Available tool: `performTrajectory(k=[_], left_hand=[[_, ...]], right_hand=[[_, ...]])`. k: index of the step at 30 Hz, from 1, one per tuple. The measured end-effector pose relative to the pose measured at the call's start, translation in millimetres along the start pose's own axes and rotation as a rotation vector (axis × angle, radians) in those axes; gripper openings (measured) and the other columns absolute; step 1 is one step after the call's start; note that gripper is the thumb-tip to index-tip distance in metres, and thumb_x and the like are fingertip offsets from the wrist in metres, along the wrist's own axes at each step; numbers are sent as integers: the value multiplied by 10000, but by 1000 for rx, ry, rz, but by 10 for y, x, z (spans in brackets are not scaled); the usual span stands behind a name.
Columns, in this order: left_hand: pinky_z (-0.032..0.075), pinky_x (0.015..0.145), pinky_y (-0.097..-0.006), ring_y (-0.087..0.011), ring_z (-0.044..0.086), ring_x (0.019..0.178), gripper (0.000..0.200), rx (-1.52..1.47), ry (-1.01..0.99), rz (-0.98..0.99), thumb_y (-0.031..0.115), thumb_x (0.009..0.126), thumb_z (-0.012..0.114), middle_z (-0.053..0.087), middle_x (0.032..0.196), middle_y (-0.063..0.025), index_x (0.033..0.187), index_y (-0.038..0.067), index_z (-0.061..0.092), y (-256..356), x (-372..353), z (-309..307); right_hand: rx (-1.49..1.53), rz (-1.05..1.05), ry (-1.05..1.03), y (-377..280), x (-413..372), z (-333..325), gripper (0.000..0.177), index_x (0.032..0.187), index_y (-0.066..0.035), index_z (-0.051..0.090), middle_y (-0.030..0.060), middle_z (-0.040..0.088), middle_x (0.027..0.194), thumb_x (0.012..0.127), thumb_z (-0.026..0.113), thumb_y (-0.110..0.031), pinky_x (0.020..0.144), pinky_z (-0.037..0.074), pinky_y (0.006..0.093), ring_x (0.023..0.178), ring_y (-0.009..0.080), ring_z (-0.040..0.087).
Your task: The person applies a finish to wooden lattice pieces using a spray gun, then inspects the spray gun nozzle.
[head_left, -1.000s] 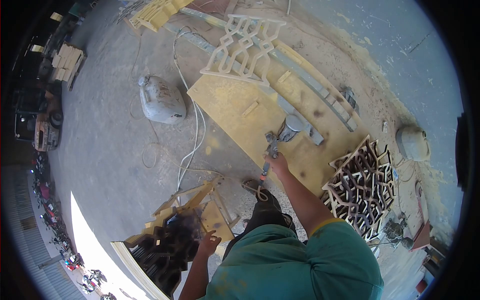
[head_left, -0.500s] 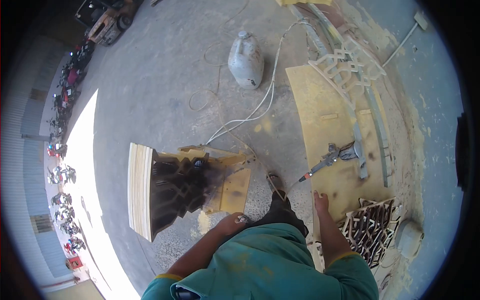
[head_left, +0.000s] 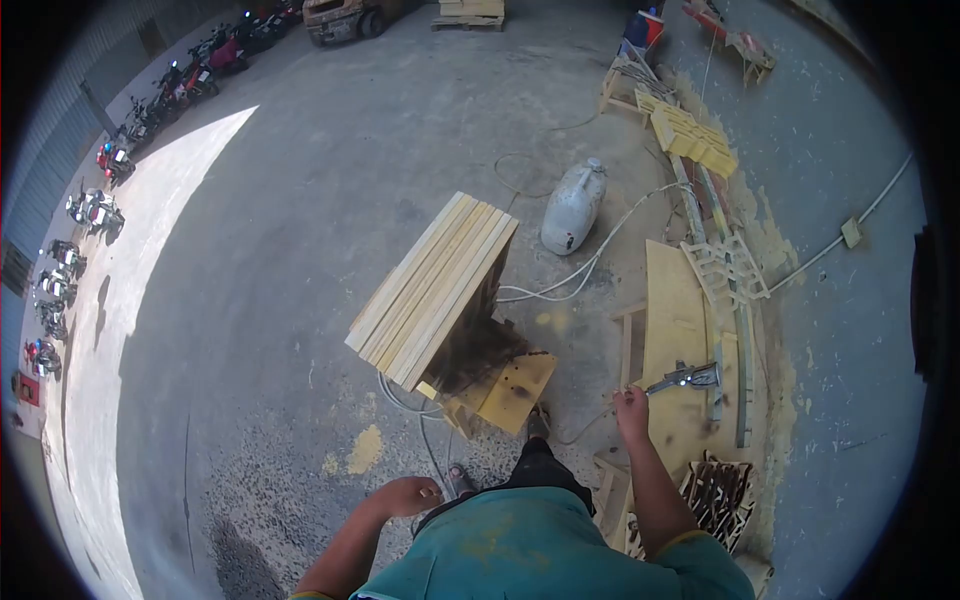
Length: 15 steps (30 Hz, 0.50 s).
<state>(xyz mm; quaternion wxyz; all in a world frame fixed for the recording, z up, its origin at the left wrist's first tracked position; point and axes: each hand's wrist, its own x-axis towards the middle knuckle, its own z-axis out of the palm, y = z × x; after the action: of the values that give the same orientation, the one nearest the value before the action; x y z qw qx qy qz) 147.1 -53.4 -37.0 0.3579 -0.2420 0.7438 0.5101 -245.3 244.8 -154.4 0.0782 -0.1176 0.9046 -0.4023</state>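
My right hand is closed around the near end of a hose-fed tool with a dark handle and shiny metal head. That tool rests over a yellowish board, and a thin hose trails from its end. I cannot make out the tool's exact kind. My left hand hangs beside my body with its fingers loosely curled and nothing visible in them. In front of it stands a stack of wooden panels, its inner side dark, on a yellow stand.
A dirty white jug stands on the concrete floor near coiled hoses. Lattice pieces lie on the rails along the right wall, with more dark lattice near my right arm. Motorbikes line the far left; a forklift is behind.
My view has turned, so the panel stack and jug appear farther right. My right hand has gone from beside the tool to its hose end. My left hand has moved outward from my body.
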Motion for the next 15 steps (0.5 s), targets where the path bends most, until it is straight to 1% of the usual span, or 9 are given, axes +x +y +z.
performTrajectory(k=[1,3,6,8,9,10,11,13,15], left_hand=[[470,881,-339,-243,606,1022,421,-64,-12,89,410,874,603,631,1122,-139,1122,70,621,-8,-158,4],[474,873,-336,-239,609,1014,411,-166,-42,262,399,881,597,633,1117,-139,1127,70,621,-50,-438,36],[475,873,-337,-245,606,1027,417,-150,-65,297,388,883,595,635,1111,-145,1142,62,614,89,-786,19],[476,876,-341,-254,607,1031,426,-14,127,265,389,882,596,633,1115,-150,1153,61,610,122,-882,-85],[476,877,-343,-258,607,1033,430,49,227,245,390,882,596,632,1117,-152,1158,61,608,163,-927,-163],[480,876,-360,-272,612,1023,443,60,288,205,405,877,594,630,1119,-161,1161,65,606,245,-991,-271],[482,871,-365,-276,614,1016,446,110,341,238,415,873,594,632,1111,-159,1161,74,607,289,-1014,-369],[485,861,-375,-284,618,1004,452,209,450,287,435,865,593,637,1094,-154,1159,93,609,397,-1068,-574],[489,837,-390,-303,617,989,441,392,426,253,440,856,594,640,1065,-150,1142,104,608,796,-1230,-846]], right_hand=[[-73,-172,82,-367,18,107,336,1098,17,563,113,595,870,832,657,-165,679,493,300,742,199,593],[36,-318,29,-1332,13,134,386,1104,-8,566,149,572,1010,805,690,-218,756,476,359,866,250,577],[126,-578,-111,-2624,-239,84,370,1107,-10,574,141,573,998,813,684,-206,765,478,353,855,254,577],[165,-705,-276,-3241,-539,12,354,1098,-18,583,123,579,997,820,680,-216,761,479,348,850,249,581],[168,-765,-372,-3472,-659,-11,348,1092,-24,589,115,583,996,823,679,-225,758,480,346,847,248,584],[149,-841,-410,-3559,-710,58,340,1094,-34,594,104,581,980,819,682,-212,719,488,324,851,229,580],[131,-916,-453,-3599,-775,122,333,1096,-44,599,93,578,965,815,686,-199,681,495,301,854,211,577],[159,-1004,-536,-3646,-833,246,326,1084,-61,612,82,589,924,818,691,-231,641,499,296,833,196,591],[140,-909,-677,-3686,-933,269,343,1086,-46,601,106,597,938,827,674,-257,740,492,345,831,239,603]])
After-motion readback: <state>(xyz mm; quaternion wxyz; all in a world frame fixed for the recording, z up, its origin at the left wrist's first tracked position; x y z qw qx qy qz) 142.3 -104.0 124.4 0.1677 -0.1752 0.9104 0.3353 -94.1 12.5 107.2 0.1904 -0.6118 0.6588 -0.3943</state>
